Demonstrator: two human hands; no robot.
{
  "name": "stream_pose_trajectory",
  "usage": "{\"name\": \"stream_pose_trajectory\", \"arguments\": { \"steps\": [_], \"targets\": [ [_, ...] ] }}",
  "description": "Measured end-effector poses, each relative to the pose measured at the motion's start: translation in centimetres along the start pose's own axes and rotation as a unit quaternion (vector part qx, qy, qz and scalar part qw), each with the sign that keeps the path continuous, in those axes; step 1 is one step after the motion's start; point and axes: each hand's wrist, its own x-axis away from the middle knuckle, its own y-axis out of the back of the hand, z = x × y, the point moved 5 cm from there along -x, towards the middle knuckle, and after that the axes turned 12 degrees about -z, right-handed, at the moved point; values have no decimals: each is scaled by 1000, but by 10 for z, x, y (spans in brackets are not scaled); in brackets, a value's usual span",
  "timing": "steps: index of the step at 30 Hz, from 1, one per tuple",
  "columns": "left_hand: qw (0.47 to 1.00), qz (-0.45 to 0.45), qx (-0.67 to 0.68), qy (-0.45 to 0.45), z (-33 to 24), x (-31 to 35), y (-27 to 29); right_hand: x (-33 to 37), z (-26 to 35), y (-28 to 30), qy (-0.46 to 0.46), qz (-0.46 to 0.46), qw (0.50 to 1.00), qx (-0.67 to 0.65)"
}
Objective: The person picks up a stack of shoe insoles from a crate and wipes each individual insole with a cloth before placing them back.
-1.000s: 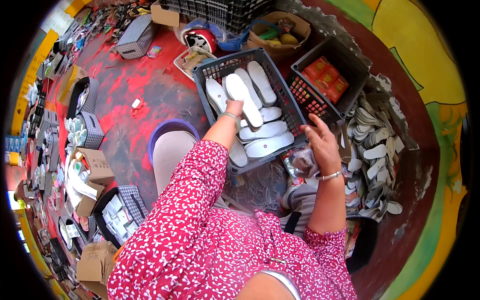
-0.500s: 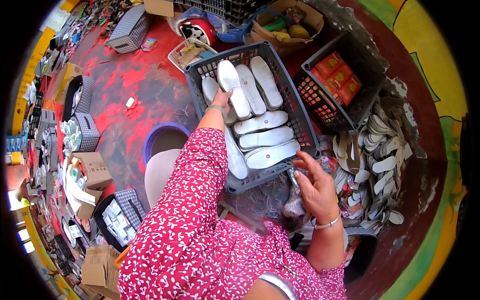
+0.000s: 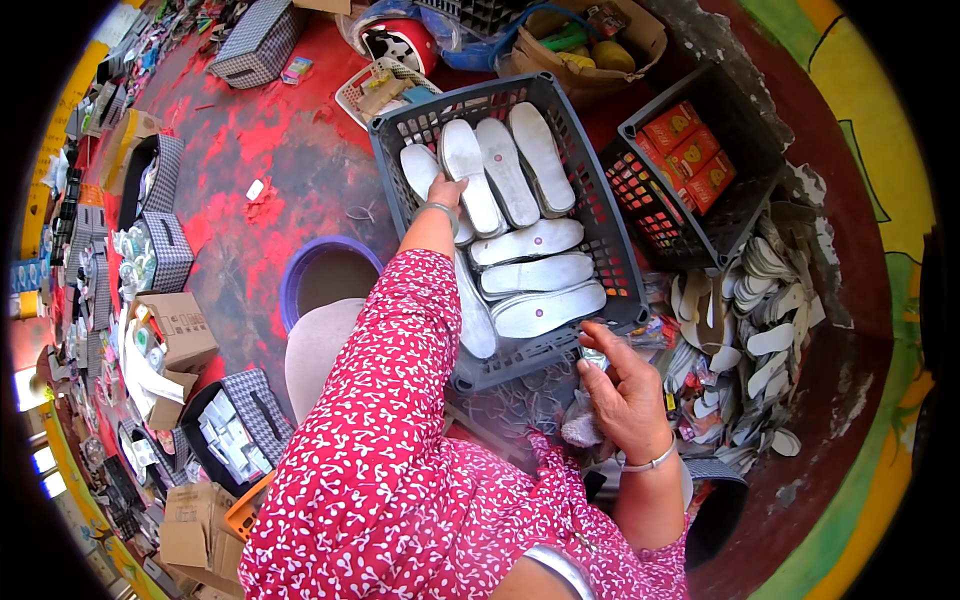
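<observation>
Lowered since the earlier frame, the right hand (image 3: pixel 622 395) now hangs open-fingered just below the grey crate (image 3: pixel 612 262). Inside, an upright white insole (image 3: pixel 468 185) is gripped by the left hand (image 3: pixel 444 192); seating it appears next.

Right hand (image 3: pixel 622 398) lower, off the crate (image 3: pixel 600 215), nearer the lap

Red white-patterned sleeves; silver bangle each wrist.
</observation>
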Motion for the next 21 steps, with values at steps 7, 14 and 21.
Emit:
{"name": "stream_pose_trajectory", "arguments": {
  "steps": [7,14,21],
  "targets": [
    [997,25,-34,-64,18,-34,4,0,11,0,39,4,998,45],
    [997,14,-68,-21,16,-21,-1,2,6,-7,47,11,997,54],
    [796,-87,-567,-191,-11,-28,-6,3,7,-11,60,13,997,52]
  ]
}}
